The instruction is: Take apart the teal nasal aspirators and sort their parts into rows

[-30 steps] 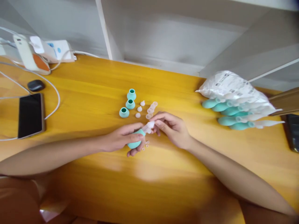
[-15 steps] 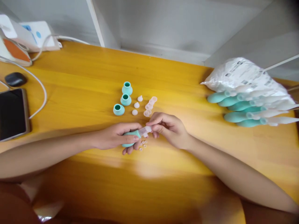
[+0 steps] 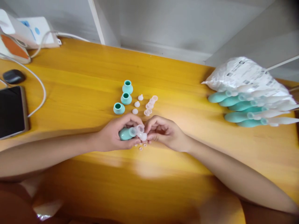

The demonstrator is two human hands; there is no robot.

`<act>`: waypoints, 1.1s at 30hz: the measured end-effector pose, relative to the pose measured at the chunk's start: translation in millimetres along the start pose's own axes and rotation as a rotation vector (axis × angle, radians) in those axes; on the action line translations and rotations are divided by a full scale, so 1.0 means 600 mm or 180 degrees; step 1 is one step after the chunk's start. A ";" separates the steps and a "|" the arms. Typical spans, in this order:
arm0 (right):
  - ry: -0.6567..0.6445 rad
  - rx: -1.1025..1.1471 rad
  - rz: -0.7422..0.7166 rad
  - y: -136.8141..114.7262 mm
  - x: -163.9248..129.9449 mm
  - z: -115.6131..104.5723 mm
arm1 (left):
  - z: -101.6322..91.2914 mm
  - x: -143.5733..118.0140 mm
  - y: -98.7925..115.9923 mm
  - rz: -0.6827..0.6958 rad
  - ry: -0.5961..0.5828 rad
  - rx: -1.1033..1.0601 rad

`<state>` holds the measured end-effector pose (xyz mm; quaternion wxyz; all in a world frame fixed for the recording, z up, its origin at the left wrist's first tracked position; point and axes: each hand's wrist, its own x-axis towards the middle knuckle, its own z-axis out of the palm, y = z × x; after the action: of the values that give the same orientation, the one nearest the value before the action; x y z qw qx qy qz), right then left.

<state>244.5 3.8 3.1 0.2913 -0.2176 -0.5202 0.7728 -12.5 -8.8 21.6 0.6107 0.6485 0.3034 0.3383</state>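
My left hand (image 3: 116,133) grips a teal rubber bulb (image 3: 125,133) with a clear collar at its mouth (image 3: 137,129). Fingers of my right hand (image 3: 163,132) pinch a small clear tip piece (image 3: 143,136) right beside that collar. Both hands meet just above the yellow wooden table (image 3: 163,174). Tiny clear rings (image 3: 142,146) lie on the table under my fingers. Behind the hands stand three teal bulbs (image 3: 125,98), three small white caps (image 3: 137,104) and a row of clear tips (image 3: 149,105).
Several assembled teal bulbs with clear nozzles (image 3: 245,109) lie at the right, under a heap of white plastic bags (image 3: 247,77). A dark phone (image 3: 11,112), a black case (image 3: 13,76), white cables (image 3: 39,90) and white devices (image 3: 28,31) sit at the left.
My left hand turned the bulb so its mouth faces up towards me. My right hand drew in close and now pinches the clear tip against the collar.
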 end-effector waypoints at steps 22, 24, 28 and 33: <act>0.0583 -0.2581 -0.1708 0.003 -0.012 0.015 | -0.007 0.004 -0.005 -0.0507 0.0065 0.0550; 0.0591 -0.2752 -0.1809 -0.003 -0.012 0.012 | -0.007 0.005 -0.005 -0.0519 0.0032 0.0452; 0.0635 -0.2817 -0.1901 -0.007 -0.012 0.008 | -0.006 0.007 0.000 -0.0563 0.0012 0.0267; 0.0577 -0.2720 -0.1939 -0.010 -0.008 0.001 | -0.003 0.010 0.009 -0.0489 0.0175 0.0169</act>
<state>248.9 1.7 9.3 0.4317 -0.2218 -0.8010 0.3505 -10.5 -3.1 27.5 0.6089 0.6298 0.3777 0.2999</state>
